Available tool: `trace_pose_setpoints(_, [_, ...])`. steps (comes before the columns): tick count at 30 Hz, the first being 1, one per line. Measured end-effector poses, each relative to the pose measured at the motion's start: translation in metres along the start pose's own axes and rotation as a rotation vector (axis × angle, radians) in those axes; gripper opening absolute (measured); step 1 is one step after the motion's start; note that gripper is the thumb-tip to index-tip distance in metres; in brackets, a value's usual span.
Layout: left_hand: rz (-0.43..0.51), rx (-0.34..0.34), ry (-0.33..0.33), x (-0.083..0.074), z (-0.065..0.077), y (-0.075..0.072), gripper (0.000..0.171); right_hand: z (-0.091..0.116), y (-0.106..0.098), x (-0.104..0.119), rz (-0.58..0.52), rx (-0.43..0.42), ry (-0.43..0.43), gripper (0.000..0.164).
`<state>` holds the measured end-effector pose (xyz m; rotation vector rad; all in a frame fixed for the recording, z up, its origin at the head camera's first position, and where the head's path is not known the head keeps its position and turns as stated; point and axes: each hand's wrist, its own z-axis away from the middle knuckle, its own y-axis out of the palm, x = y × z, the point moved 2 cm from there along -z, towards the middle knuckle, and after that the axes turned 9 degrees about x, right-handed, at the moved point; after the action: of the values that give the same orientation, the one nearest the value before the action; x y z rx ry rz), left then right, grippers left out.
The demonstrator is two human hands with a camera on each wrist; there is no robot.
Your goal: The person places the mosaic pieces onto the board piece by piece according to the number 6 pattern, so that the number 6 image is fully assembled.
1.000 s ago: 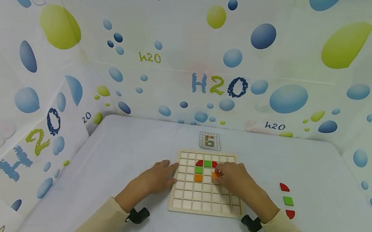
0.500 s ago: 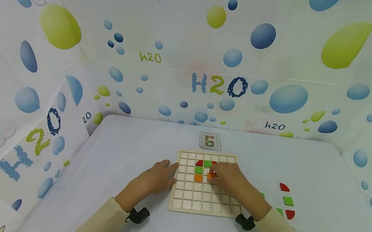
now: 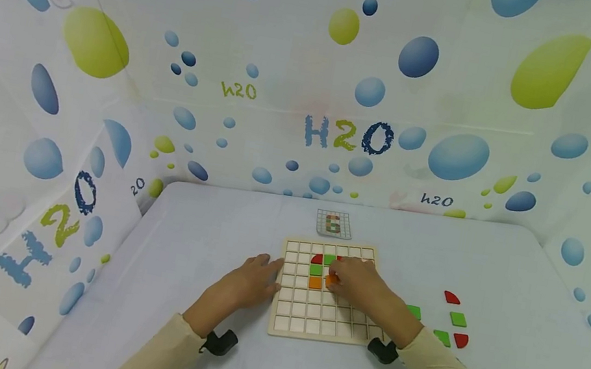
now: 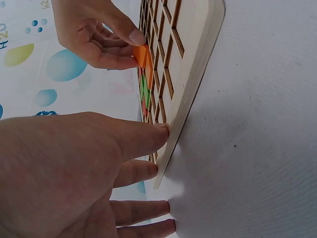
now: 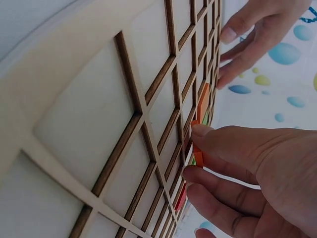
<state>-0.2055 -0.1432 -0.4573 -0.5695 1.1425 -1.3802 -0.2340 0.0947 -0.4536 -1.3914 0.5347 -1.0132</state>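
A wooden grid board (image 3: 294, 326) lies flat on the white-covered table. My left hand (image 3: 248, 282) is at its left edge with fingers fairly straight; in the left wrist view, the thumb and a fingertip touch the rim. Over the upper middle of the grid, my right hand (image 3: 366, 287) pinches an orange square tile (image 5: 198, 157) between thumb and fingers, right at the cells. Left of it, an orange tile (image 3: 315, 282) sits below a green tile (image 3: 316, 270). Above are a red quarter-round tile (image 3: 316, 259) and another green tile (image 3: 329, 260); a second red piece is mostly hidden by my right hand.
A small card (image 3: 333, 224) with a coloured grid pattern lies behind the board. To the right are loose tiles: a red quarter-round (image 3: 451, 297), a green one (image 3: 458, 319), another red one (image 3: 460, 340), and two greens partly beside my right forearm.
My right hand has shifted left across the board with the orange tile, towards the placed orange one. Two green tiles by the right forearm have come into view. My left hand has stayed put.
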Motion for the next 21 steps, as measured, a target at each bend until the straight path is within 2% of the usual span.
trace_pose_setpoints(21, [0.006,0.000,0.004,0.0015,-0.0010,-0.0012,0.062,0.0028,0.0039,0.0008,0.019,-0.005,-0.003,0.021])
